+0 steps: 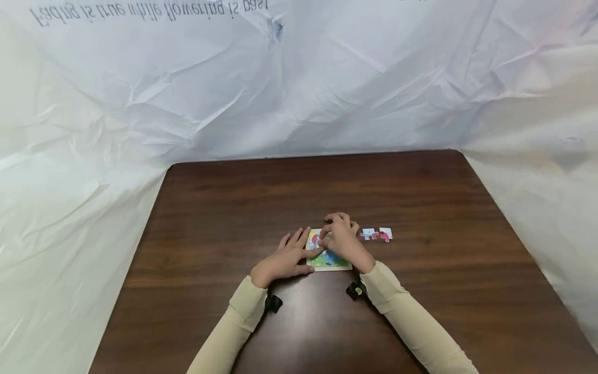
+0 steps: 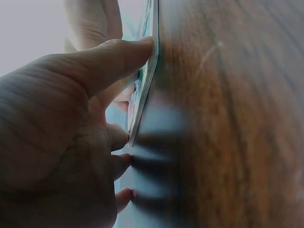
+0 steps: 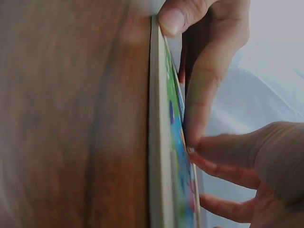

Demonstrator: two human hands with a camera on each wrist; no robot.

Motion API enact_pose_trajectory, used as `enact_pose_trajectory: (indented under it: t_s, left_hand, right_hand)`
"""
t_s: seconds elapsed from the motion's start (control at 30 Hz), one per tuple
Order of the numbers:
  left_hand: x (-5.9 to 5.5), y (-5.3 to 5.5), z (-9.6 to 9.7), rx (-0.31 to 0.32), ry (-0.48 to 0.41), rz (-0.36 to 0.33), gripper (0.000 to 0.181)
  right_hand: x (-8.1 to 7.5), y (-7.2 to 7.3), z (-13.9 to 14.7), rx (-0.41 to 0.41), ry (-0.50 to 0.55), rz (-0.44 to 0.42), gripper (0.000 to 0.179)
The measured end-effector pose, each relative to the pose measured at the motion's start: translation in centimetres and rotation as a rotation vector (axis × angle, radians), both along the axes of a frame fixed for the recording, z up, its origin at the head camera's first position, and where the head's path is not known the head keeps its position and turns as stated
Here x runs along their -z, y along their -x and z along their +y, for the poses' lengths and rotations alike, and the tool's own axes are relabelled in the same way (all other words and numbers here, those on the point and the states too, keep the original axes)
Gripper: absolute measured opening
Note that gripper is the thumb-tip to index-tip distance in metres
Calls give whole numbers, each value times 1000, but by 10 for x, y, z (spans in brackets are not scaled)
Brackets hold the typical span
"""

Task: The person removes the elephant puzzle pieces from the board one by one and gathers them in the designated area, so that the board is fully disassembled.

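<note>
A small jigsaw puzzle board [image 1: 327, 268], pale-rimmed with a colourful picture, lies flat on the table. My left hand [image 1: 286, 261] is spread along its left side; the thumb rests at the near edge and the index finger reaches across the picture. Bent over the board from the right is my right hand [image 1: 344, 240]. Its thumb [image 3: 228, 148] and a finger come together at the picture's surface, pinching a puzzle piece [image 3: 191, 150] that is mostly hidden by the fingertips. The left index fingertip is right beside that thumb.
Just right of the board lie two loose puzzle pieces, one mostly light blue [image 1: 368, 234] and one with pink [image 1: 385, 234]. The brown wooden table [image 1: 224, 208] has white sheeting [image 1: 299, 93] behind and at both sides. A dark wrist camera [image 1: 356, 291] hangs under the right sleeve.
</note>
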State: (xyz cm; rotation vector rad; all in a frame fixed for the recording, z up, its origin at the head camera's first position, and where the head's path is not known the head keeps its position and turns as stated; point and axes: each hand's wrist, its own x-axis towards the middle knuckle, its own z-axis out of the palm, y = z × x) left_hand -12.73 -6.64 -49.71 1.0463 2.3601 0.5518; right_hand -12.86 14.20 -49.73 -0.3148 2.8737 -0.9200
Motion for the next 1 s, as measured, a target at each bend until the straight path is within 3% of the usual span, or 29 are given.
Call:
enact_pose_trajectory:
  t_s: [0.17,0.6,0.83,1.0]
  left_hand:
    - [2,-1,0,-1,-18,-13,59]
    - [6,11,3,12,-33,-23,58]
    - [8,13,0,0,-75,-30,57]
    - [6,18,-3,-12,-88,-36,56]
  right_hand:
    - [2,-3,-2,6,37,-3,19]
    - [3,3,-1,70,165,-72,20]
    - [-12,5,7,109,243,-91,19]
    - [-25,11,33,109,218,-74,24]
